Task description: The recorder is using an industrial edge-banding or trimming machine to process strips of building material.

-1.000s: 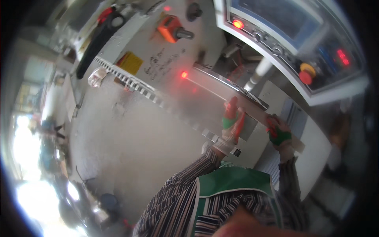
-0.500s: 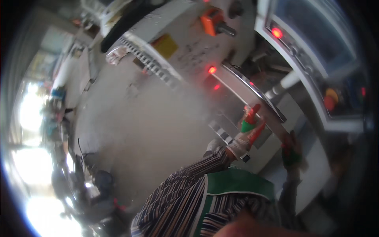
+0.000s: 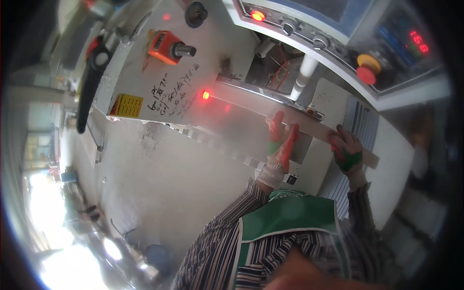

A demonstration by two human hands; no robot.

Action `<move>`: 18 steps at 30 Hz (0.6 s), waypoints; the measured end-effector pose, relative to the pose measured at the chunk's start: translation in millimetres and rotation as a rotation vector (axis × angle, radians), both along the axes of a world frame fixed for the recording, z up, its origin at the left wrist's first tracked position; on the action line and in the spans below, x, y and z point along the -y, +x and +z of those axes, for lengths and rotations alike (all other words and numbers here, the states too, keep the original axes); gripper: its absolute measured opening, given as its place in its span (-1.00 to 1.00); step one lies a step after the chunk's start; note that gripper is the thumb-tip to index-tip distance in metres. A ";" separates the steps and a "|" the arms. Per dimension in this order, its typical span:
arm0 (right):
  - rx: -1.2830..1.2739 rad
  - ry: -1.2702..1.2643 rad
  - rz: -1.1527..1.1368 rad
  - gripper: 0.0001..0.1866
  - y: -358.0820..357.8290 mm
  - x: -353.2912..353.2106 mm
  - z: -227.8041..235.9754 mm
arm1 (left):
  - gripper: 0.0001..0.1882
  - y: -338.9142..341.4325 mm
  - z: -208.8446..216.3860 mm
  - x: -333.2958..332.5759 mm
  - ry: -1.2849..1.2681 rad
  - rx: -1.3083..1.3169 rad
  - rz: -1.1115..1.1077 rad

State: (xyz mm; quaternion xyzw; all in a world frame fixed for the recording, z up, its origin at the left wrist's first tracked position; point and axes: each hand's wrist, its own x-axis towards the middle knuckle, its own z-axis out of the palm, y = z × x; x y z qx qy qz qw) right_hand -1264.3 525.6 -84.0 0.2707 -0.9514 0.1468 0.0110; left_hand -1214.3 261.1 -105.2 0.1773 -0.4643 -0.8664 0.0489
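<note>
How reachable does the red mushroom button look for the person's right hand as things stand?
Probably yes: the red mushroom button stands uncovered on the control panel, but the right hand would likely have to leave the brown strip first.

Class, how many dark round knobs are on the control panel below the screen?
2. The left knob sits just right of the lit red light; the right knob sits further along, before the red-and-yellow button. More might lie outside the picture.

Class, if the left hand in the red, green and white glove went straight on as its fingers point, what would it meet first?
The left hand would probably meet the long, shiny silver metal bar ahead of it, though depth is unclear.
</note>
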 end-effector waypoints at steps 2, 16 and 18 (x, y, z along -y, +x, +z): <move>-0.023 -0.006 0.017 -0.54 -0.1 1.2 -1.7 | -0.25 1.0 -4.4 3.1 0.003 0.059 -0.017; -0.096 -0.048 0.022 -0.58 -2.0 2.8 -1.6 | -0.26 -3.0 28.3 0.3 -0.080 0.078 -0.029; -0.097 -0.041 0.024 -0.58 -3.2 4.5 -3.8 | -0.23 -1.9 36.9 3.5 0.002 0.168 -0.058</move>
